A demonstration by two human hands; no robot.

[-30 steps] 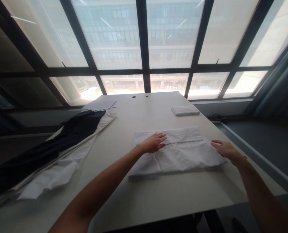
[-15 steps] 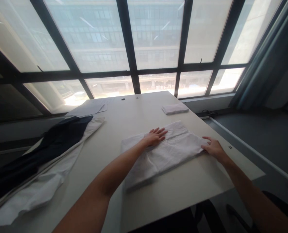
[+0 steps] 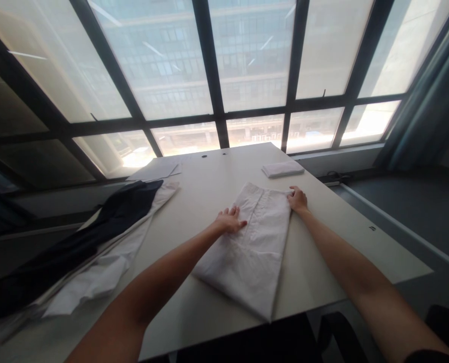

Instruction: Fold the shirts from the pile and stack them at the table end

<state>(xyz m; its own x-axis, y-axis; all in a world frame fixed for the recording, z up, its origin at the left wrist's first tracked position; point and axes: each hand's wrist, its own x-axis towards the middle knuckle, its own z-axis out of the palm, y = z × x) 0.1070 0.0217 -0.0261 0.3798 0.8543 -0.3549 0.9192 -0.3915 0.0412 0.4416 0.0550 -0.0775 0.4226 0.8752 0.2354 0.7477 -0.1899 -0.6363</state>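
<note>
A folded white garment [image 3: 260, 257] lies turned at an angle on the table, with a seam running down its middle and one corner toward the near edge. My left hand [image 3: 232, 221] rests flat on its left side, fingers spread. At the far right corner, my right hand [image 3: 297, 199] pinches the garment's edge between thumb and fingers. The garment's kind cannot be made out while folded.
On the left of the white table [image 3: 209, 176] lie dark trousers [image 3: 95, 232] over white clothes [image 3: 91, 287]. Papers [image 3: 154, 171] lie behind them. A small folded white cloth [image 3: 282, 169] sits at the back right. A black chair [image 3: 339, 333] stands at the near edge.
The white garment has turned counter-clockwise on the table. My right hand has moved away from me and left with its corner; my left hand has stayed on top. The view has shifted slightly.
</note>
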